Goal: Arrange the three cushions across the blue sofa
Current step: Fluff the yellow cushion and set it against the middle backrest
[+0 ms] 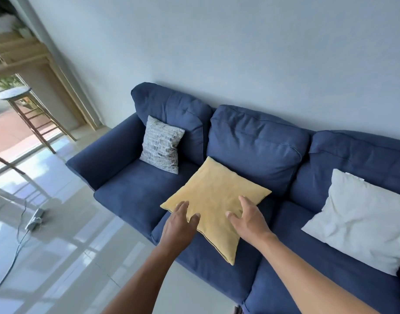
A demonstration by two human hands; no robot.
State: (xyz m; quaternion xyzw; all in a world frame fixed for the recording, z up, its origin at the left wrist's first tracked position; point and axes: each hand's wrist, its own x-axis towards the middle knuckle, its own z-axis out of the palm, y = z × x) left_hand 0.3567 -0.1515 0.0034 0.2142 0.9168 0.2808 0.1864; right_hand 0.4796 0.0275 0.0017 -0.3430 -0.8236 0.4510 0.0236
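A yellow cushion lies flat on the middle seat of the blue sofa. My left hand rests over its near left edge and my right hand over its near right edge, fingers spread on both; neither has closed around the fabric. A grey patterned cushion leans upright against the left backrest. A white cushion leans against the right backrest.
A glossy white tiled floor spreads left of the sofa, with a power strip and its cable lying on it. A wooden stool stands by the glass door at far left. A pale wall rises behind the sofa.
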